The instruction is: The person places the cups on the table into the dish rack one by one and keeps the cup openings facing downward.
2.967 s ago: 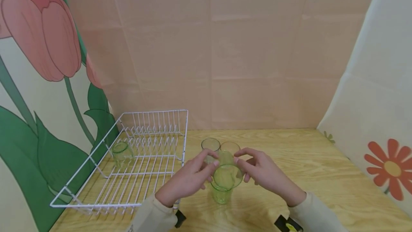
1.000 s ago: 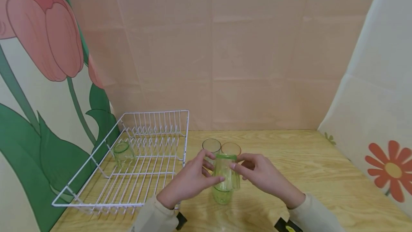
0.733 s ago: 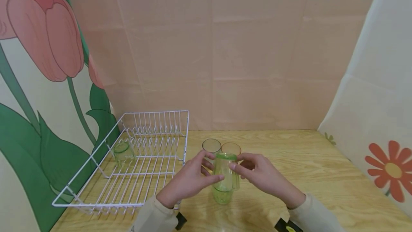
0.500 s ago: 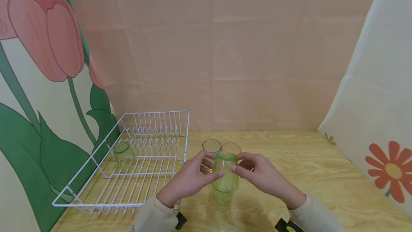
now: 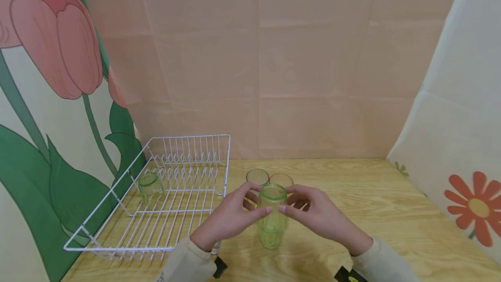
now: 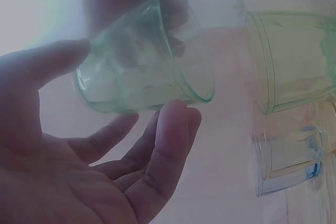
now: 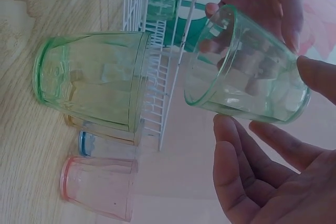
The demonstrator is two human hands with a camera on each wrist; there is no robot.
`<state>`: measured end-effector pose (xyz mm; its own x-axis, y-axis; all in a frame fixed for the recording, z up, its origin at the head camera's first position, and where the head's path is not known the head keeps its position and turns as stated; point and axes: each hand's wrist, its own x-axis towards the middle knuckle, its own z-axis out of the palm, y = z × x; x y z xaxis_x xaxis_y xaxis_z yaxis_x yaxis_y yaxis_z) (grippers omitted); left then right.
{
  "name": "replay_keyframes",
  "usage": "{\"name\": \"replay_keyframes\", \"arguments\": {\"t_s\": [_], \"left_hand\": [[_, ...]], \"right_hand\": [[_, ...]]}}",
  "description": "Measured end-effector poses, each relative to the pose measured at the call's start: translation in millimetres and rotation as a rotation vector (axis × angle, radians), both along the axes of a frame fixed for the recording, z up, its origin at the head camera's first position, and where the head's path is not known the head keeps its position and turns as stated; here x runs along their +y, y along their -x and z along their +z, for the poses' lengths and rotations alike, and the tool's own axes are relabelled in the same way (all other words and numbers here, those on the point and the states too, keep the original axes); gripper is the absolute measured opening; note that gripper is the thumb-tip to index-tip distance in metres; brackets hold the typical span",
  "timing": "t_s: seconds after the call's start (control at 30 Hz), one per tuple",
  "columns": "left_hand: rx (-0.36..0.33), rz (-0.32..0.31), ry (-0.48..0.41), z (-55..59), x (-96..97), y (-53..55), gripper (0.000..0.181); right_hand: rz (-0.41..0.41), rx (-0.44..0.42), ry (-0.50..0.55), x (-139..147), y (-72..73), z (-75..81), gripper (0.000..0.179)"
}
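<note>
Both hands hold one clear green drinking glass [image 5: 274, 220], bottom up and mouth down, slightly tilted. The left hand [image 5: 234, 214] pinches its left side between thumb and fingers; the right hand [image 5: 315, 208] does the same on the right. Both thumbs lie on its near side, close to the base. Below it a second green glass [image 7: 97, 77] stands upright on the table; the right wrist view shows a gap between the two. Behind the hands are a dark-rimmed glass [image 5: 257, 177] and an orange-rimmed glass [image 5: 282, 180], partly hidden.
A white wire dish rack [image 5: 172, 210] stands left, with another green glass [image 5: 150, 188] upside down inside. A pink glass [image 7: 100, 184] and a blue-based glass [image 7: 97, 142] stand upright near the green one. Bare wood table [image 5: 352, 195] lies to the right.
Three seconds ago the held glass's mouth faced the person; it has been turned bottom up. During the last second it straightened and shifted slightly left over the standing glass, both thumbs sliding upward.
</note>
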<state>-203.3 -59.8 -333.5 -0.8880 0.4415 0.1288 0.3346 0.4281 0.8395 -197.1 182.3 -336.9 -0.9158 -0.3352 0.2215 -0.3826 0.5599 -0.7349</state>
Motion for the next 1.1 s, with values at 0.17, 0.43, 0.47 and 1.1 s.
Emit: {"name": "replay_keyframes", "arguments": {"t_s": [0.17,0.43,0.47,1.1], "left_hand": [[0.024,0.004,0.021,-0.4,0.2,0.6,0.046],[0.063,-0.026,0.033,0.1,-1.7,0.2,0.047],[0.062,-0.033,0.030,0.0,-2.0,0.2,0.048],[0.140,-0.058,0.038,1.7,-5.9,3.1,0.064]], "right_hand": [[0.022,0.029,0.010,-1.4,-0.9,-2.6,0.039],[0.076,0.041,0.028,-1.7,0.2,-3.2,0.035],[0.083,0.041,0.030,-1.7,0.3,-3.3,0.035],[0.118,0.096,0.040,-5.5,4.4,-5.5,0.036]]}}
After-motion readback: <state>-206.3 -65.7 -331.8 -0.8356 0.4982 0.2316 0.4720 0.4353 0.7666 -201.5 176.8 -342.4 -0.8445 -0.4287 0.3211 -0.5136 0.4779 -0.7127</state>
